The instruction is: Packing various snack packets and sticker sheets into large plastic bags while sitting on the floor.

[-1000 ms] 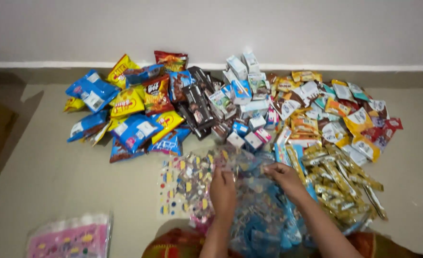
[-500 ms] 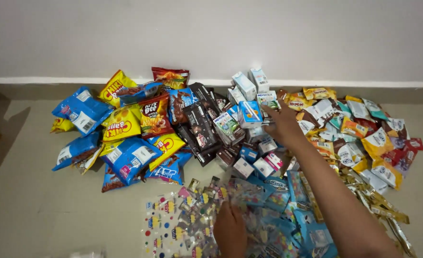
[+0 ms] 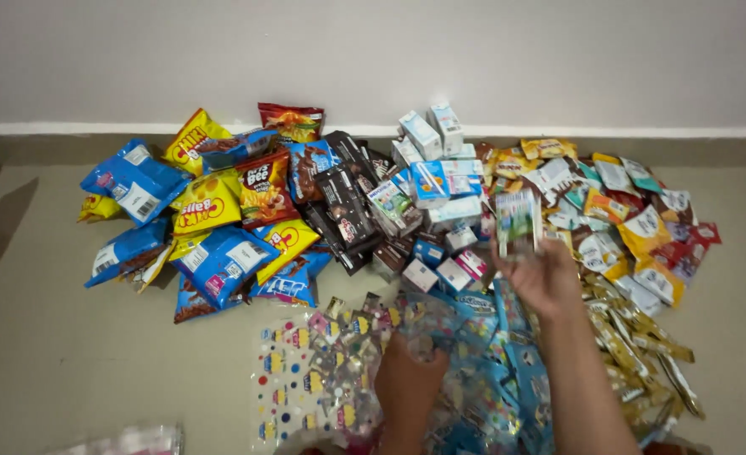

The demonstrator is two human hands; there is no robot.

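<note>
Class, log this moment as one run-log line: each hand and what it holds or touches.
left hand: resting on patterned clear bags | right hand: lifted, holding small drink carton | behind: snack pile on floor

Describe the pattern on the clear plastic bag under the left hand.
Transparent plastic bag printed with small multicoloured dots and tiny cake-like figures, held by the left hand; clearest in the head view.

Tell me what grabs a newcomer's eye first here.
A broad heap of snack packets and small drink cartons lies on the floor against the wall. In front, the right hand lifts one small carton above the pile, while the left hand rests on the patterned clear bags nearest the camera.
</note>
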